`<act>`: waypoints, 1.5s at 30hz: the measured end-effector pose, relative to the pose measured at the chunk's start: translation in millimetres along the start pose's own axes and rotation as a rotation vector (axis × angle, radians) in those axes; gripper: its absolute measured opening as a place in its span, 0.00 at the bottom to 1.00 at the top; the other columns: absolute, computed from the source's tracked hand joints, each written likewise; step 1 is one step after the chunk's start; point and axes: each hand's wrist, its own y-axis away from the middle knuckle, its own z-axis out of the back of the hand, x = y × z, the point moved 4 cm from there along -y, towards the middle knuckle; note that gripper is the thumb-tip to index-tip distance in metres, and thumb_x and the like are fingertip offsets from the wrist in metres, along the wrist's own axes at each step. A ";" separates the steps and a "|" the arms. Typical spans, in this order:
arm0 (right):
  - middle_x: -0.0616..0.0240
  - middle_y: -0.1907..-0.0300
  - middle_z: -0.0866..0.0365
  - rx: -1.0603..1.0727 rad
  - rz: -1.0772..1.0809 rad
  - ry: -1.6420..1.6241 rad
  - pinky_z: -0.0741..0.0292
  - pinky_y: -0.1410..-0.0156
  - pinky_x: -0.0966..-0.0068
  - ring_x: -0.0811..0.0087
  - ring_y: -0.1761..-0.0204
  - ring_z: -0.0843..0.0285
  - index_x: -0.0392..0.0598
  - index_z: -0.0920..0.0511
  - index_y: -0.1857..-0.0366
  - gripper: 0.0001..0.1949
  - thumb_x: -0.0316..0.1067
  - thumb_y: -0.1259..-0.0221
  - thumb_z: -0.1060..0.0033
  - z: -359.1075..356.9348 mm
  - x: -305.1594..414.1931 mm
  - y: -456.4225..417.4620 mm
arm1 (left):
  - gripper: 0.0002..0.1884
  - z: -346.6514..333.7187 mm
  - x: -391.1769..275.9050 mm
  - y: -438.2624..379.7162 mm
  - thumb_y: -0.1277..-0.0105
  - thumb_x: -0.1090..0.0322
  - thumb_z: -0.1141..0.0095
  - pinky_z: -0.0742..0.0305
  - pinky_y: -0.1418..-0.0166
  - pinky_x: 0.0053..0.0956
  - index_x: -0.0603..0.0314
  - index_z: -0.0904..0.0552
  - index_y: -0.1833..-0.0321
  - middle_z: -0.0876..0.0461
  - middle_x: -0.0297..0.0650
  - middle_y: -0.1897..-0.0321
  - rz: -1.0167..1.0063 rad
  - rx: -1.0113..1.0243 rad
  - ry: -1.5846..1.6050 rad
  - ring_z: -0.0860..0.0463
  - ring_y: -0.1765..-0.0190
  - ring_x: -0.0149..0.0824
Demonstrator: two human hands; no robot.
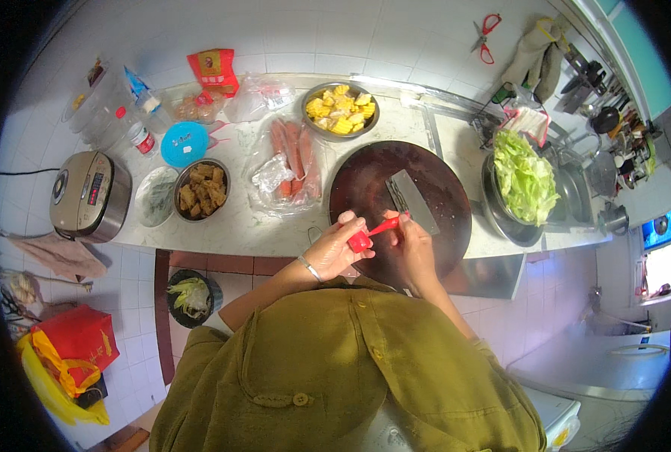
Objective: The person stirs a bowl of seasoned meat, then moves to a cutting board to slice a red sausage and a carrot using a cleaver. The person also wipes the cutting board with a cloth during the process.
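My left hand [335, 251], with a silvery bracelet at the wrist, grips a small red plastic bundle [360, 242]. A narrow, stretched part of the same red plastic [384, 226] runs across to my right hand [416, 248], pinched between its thumb and fingers. What the plastic wraps is hidden. Both hands are over the near part of a round, dark wooden chopping board [361, 181]. A cleaver [417, 203] lies flat on it, just beyond my right hand, its handle end partly out of sight.
Left of the board is a clear bag of sausages [294, 152]. Behind stands a metal bowl of corn pieces [341, 131]. Lettuce [522, 175] fills a bowl by the sink [575, 195]. Farther left are a bowl of brown chunks [201, 195] and a rice cooker [81, 192].
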 end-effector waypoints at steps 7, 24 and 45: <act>0.71 0.74 0.32 0.273 -0.438 -0.553 0.43 0.76 0.84 0.81 0.78 0.43 0.42 0.27 0.64 0.13 0.40 0.27 0.57 -18.5 -13.1 10.5 | 0.10 0.3 -0.1 2.5 0.28 0.55 0.50 0.26 0.58 0.33 0.49 0.28 0.64 0.25 0.32 0.69 -0.019 -0.221 0.010 0.23 0.60 0.32; 0.77 0.76 0.32 0.314 -0.242 -0.091 0.43 0.73 0.86 0.85 0.77 0.39 0.47 0.26 0.62 0.05 0.35 0.33 0.42 -8.9 -0.9 23.6 | 0.21 -15.9 -29.3 12.6 0.26 0.43 0.64 0.38 0.79 0.20 0.53 0.29 0.52 0.29 0.35 0.69 -0.017 0.061 -0.241 0.32 0.79 0.27; 0.76 0.68 0.24 0.132 0.205 0.260 0.31 0.59 0.86 0.86 0.67 0.31 0.43 0.25 0.58 0.08 0.27 0.38 0.39 -1.0 19.1 25.4 | 0.17 -39.4 -17.1 21.5 0.38 0.71 0.40 0.28 0.50 0.29 0.63 0.29 0.49 0.25 0.45 0.59 -0.412 0.087 -1.406 0.23 0.56 0.40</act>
